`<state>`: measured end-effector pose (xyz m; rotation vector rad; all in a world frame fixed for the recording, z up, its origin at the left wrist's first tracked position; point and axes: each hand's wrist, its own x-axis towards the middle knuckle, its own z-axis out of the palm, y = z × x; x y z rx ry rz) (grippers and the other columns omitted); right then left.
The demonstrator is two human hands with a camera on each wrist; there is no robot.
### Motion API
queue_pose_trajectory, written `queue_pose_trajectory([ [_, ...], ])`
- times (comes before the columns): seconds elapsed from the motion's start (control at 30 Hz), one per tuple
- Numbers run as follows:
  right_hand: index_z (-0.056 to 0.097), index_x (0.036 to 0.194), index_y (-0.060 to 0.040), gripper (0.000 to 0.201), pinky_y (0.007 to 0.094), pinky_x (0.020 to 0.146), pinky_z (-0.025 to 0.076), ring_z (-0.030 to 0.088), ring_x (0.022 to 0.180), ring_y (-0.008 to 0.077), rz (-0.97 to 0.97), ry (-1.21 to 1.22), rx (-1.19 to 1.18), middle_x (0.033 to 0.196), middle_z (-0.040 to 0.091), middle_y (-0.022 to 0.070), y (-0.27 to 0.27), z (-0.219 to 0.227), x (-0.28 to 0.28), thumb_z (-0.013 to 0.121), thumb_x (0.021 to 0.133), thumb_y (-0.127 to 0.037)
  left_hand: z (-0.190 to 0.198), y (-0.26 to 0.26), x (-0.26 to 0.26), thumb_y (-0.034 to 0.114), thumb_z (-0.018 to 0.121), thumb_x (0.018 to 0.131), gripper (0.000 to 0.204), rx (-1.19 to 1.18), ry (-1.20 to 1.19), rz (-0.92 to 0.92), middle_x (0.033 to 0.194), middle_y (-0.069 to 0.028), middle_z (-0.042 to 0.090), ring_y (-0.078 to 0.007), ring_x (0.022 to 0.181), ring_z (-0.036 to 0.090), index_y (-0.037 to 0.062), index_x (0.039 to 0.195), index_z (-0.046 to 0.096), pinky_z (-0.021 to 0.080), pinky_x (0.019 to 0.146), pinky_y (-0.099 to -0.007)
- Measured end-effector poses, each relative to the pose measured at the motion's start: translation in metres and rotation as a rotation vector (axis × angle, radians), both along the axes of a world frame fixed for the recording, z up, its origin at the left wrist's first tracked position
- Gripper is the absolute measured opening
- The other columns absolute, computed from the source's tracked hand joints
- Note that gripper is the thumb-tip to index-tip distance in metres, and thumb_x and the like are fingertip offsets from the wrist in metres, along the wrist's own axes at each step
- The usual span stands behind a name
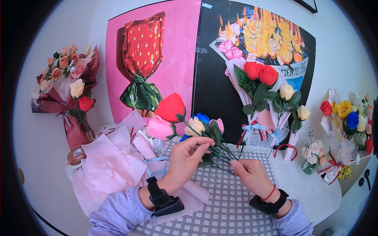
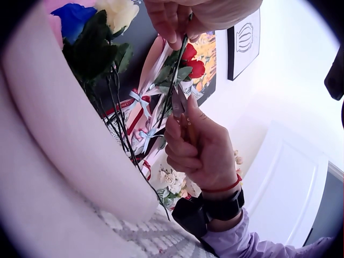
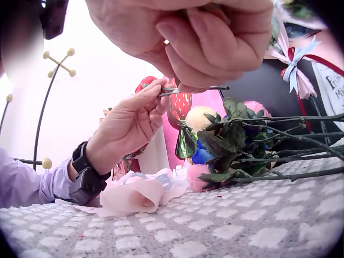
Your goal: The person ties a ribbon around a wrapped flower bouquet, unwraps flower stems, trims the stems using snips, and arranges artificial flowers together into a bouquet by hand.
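My left hand point(image 1: 185, 161) pinches the thin green stem of a red artificial rose point(image 1: 171, 107) between thumb and fingertips, above the tabletop. My right hand point(image 1: 252, 175) grips a pair of cutters point(image 2: 179, 105) with grey blades and orange handles, seen best in the left wrist view. The blades are right at the stem, below the left fingertips. Under the hands lie more artificial roses with long stems: a pink rose point(image 1: 159, 128), a cream rose point(image 1: 194, 126) and a blue rose point(image 1: 203, 117). In the head view the cutters are hidden by the right hand.
Pink wrapping paper point(image 1: 106, 165) and a tape roll point(image 1: 76, 155) lie at left on the table with its grey checked cloth point(image 1: 224, 204). Wrapped bouquets point(image 1: 258, 98) lean against the pictures at the back. A small vase point(image 1: 309, 168) and another bouquet point(image 1: 342, 129) stand at right.
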<state>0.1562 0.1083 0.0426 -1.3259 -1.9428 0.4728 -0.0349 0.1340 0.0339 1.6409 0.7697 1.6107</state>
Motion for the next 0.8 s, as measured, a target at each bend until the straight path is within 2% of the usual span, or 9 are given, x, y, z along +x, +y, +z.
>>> queue_pose_trajectory([
  [0.23,0.056,0.062,0.0024,0.04,0.0397,0.046,0.035,0.047,0.045,0.033,0.003,0.007,0.028,0.05,0.047,0.0185,0.0016,-0.0027,0.0006,0.051,0.085,-0.03,-0.0015,0.001,0.0006,0.006,0.053,0.085,0.014,-0.007,-0.01,-0.015,0.088,-0.0024,0.064,-0.0002,0.06,0.051,0.0024,0.096,0.061,0.04,0.05,-0.0139],
  [0.8,0.056,0.061,0.0014,0.039,0.0392,0.044,0.035,0.048,0.044,0.0327,-0.015,-0.041,0.057,0.048,0.047,0.0176,-0.003,0.0028,-0.0013,0.053,0.084,-0.03,-0.0006,0.0022,-0.0003,0.009,0.054,0.085,0.015,-0.046,-0.039,-0.063,0.089,-0.0011,0.064,0.0004,0.056,0.049,0.0046,0.097,0.061,0.039,0.049,-0.0129],
])
